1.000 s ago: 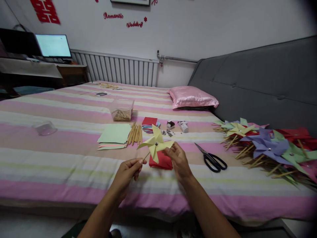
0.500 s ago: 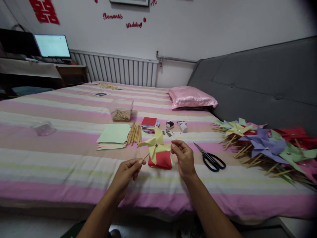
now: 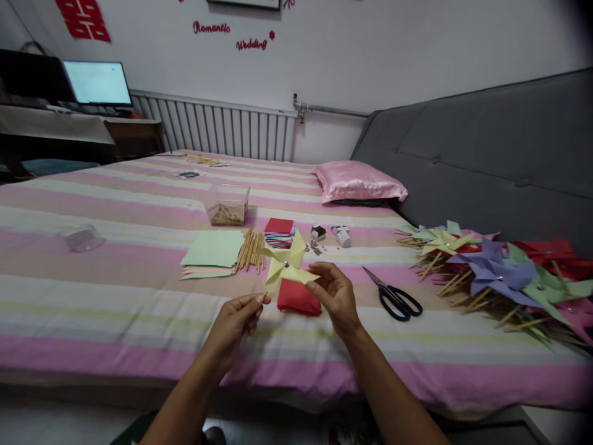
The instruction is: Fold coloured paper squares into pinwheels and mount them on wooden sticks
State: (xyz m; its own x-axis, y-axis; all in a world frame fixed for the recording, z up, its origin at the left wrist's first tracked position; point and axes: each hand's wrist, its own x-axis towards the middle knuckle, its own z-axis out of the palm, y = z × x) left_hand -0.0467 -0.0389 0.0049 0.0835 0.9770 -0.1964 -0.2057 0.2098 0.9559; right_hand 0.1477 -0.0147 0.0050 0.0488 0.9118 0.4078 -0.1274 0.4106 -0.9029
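A yellow paper pinwheel (image 3: 286, 266) with a shiny pin at its centre is held up above the bed. My left hand (image 3: 238, 321) pinches its thin wooden stick near the lower end. At the right blade tip, my right hand (image 3: 336, 293) is curled with thumb and fingers around the paper. Below the pinwheel lies a small stack of red paper (image 3: 299, 298). Just behind it are loose wooden sticks (image 3: 251, 250), a stack of coloured paper squares (image 3: 279, 228) and scattered small metal pins (image 3: 316, 248).
Black-handled scissors (image 3: 393, 298) lie right of my hands. Many finished pinwheels (image 3: 498, 275) are heaped at the far right. Left are larger pale green sheets (image 3: 212, 248), a clear box of sticks (image 3: 227, 207) and a clear lid (image 3: 82, 239). A pink pillow (image 3: 361, 182) rests behind.
The pinwheel's blades have turned and its head has shifted slightly left. My right hand has moved slightly left along with the blade tip. My left hand stays almost in place.
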